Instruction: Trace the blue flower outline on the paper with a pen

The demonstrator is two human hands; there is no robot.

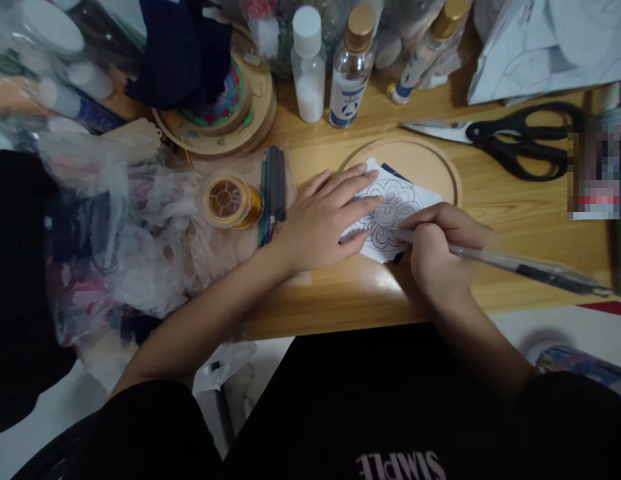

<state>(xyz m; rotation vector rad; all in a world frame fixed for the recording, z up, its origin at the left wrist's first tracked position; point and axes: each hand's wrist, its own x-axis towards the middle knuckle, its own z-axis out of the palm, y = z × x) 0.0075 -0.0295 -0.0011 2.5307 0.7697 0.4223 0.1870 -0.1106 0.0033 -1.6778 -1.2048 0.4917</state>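
A white paper (pixel 386 212) with a drawn flower pattern lies partly over a round wooden tray (pixel 433 165), with a bit of dark blue material showing beneath its edges. Flat on the paper's left side rests my left hand (pixel 329 219), fingers spread. My right hand (pixel 443 250) is closed around a clear pen (pixel 523 267) at the paper's right side. The pen's tip end points at the flower pattern; the exact tip is hard to make out.
Black-handled scissors (pixel 505 137) lie at the right. Bottles (pixel 347 83) stand at the back. A gold thread spool (pixel 233 201), dark pens (pixel 274 183) and crumpled plastic bags (pixel 150 240) are at the left. Stacked wooden rounds (pixel 263 110) sit behind the spool.
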